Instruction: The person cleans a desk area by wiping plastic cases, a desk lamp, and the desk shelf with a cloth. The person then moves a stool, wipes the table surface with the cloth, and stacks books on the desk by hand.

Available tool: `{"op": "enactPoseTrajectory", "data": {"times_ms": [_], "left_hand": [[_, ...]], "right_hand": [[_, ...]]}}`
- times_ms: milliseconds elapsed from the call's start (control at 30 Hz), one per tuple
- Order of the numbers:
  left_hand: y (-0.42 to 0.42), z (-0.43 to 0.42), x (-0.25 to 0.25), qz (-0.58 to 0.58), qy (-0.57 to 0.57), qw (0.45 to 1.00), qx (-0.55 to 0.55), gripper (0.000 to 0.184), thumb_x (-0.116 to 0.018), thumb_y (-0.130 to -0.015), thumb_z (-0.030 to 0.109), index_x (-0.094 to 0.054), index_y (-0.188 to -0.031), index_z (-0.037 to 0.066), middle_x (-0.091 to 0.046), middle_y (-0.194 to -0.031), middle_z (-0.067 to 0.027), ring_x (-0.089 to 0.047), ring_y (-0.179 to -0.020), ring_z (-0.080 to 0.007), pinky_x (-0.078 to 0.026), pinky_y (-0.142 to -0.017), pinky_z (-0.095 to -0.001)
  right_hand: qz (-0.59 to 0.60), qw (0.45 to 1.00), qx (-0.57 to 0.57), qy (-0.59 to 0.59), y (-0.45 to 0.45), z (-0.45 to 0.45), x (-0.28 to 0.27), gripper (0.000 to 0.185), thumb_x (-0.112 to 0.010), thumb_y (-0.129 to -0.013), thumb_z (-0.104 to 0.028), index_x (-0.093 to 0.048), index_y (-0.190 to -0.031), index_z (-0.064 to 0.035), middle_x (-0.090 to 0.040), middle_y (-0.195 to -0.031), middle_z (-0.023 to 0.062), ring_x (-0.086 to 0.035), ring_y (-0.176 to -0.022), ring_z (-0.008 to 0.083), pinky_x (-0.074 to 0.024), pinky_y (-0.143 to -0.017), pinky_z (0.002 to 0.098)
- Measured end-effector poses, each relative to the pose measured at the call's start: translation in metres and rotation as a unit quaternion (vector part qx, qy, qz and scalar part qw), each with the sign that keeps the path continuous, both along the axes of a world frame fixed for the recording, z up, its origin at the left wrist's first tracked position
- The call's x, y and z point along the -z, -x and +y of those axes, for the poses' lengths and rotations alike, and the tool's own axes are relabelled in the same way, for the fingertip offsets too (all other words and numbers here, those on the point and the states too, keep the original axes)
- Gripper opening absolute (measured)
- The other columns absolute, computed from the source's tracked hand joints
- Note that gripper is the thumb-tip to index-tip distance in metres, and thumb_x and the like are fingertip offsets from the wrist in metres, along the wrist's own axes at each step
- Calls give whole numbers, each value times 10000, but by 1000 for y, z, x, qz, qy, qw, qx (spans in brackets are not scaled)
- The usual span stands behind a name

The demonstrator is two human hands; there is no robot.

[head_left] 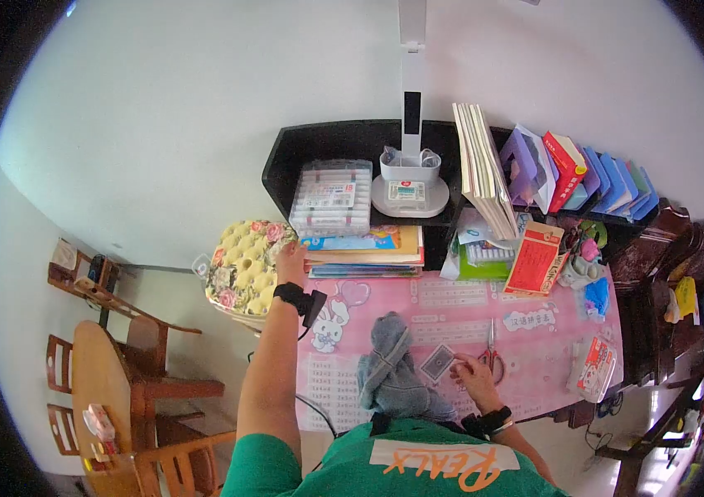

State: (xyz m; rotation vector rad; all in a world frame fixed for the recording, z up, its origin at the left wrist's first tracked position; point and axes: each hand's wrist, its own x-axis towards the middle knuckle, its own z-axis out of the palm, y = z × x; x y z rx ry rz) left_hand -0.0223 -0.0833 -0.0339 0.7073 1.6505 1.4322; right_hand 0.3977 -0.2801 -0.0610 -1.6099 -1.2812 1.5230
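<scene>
My left hand [290, 263] reaches forward between a floral quilted stool or box top [244, 267] and the left end of a stack of folders and papers [406, 242] in the low shelf. Its fingers are bunched together and too small to read. Over the pink desk mat, my right hand [476, 381] has thumb and fingers closed at the right edge of a dark patterned card [437, 363], like a playing card. Red-handled scissors [494, 363] lie just beyond that hand. A grey-blue cloth bundle [393, 364], perhaps a soft toy, is left of the card.
The pink mat [526, 344] covers the desk. On the black shelf [285, 153] stand a pack of markers [331, 199], a white lamp [412, 195] and upright books [484, 170]. A red booklet [534, 258] leans at right. A tissue pack [593, 369] lies near the right edge.
</scene>
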Motion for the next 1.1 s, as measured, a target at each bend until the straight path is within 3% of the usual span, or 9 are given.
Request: {"op": "enactPoseTrajectory", "data": {"times_ms": [267, 367, 467, 567, 700, 800, 833, 967, 1100], "left_hand": [[5, 21, 21, 15, 23, 1000, -6, 489, -665, -805, 122, -465, -1219, -45, -608, -765, -96, -555, -542, -136, -485, -453, -267], [4, 19, 35, 125, 72, 989, -30, 501, -672, -795, 161, -476, -1217, -26, -613, -768, -94, -569, -585, -154, -480, -463, -284], [46, 45, 125, 430, -53, 901, -19, 460, -650, -807, 238, -518, -1175, -5, -614, -784, -85, -584, -641, -182, -464, -468, -310], [18, 20, 53, 182, 72, 980, 43, 442, -611, -827, 292, -543, -1141, -11, -628, -821, -89, -596, -692, -189, -458, -506, -336], [17, 17, 49, 304, 62, 950, 39, 439, -605, -822, 300, -562, -1100, -37, -646, -837, -147, -607, -678, -203, -463, -580, -370], [1, 1, 23, 319, 1, 947, 43, 348, -608, -777, 266, -623, -944, -39, -641, -865, -251, -606, -839, -413, -467, -733, -428], [-1, 0, 21, 409, 44, 911, 35, 325, -606, -784, 246, -624, -945, -36, -653, -841, -219, -627, -801, -370, -469, -712, -413], [-7, -20, 6, 302, 26, 948, 98, 303, -603, -818, 215, -620, -970, -47, -654, -806, -172, -624, -744, -234, -463, -676, -356], [2, -19, 31, 226, 0, 972, 57, 317, -611, -822, 234, -621, -955, -53, -649, -762, -171, -623, -738, -242, -458, -670, -353]], "right_hand": [[7, 999, 17, -44, 1, 1, 1, 288, -517, -906, -146, -567, -1154, -8, -660, -887, 109, -654, -759, 165, -516, -640, 269], [18, 999, 18, -34, 0, 2, -1, 297, -531, -900, -159, -568, -1149, -4, -659, -900, 103, -653, -767, 165, -513, -634, 275], [-53, 998, -14, -26, -6, 11, 5, 283, -499, -924, -137, -549, -1170, -7, -648, -926, 97, -633, -816, 149, -515, -682, 261], [-36, 997, 9, -62, 1, 32, -20, 296, -526, -912, -122, -539, -1184, -7, -641, -964, 102, -635, -823, 150, -520, -694, 266], [-49, 982, -20, -181, 19, 87, -8, 426, -562, -876, -122, -461, -1275, -13, -573, -1155, 158, -589, -1000, 229, -481, -844, 318], [-5, 980, -14, -200, 61, 127, -30, 623, -588, -845, -162, -303, -1372, 10, -419, -1333, 227, -501, -1156, 290, -417, -959, 363], [-19, 979, -5, -204, 74, 138, -31, 641, -589, -844, -170, -284, -1377, 16, -407, -1335, 238, -484, -1171, 299, -402, -973, 366], [-51, 962, 15, -267, 107, 181, -23, 672, -596, -838, -187, -261, -1380, 25, -390, -1323, 260, -428, -1215, 332, -359, -1009, 371], [-109, 945, 16, -308, 119, 200, -19, 641, -620, -820, -188, -316, -1340, 31, -415, -1276, 248, -420, -1190, 351, -359, -999, 365]]}}
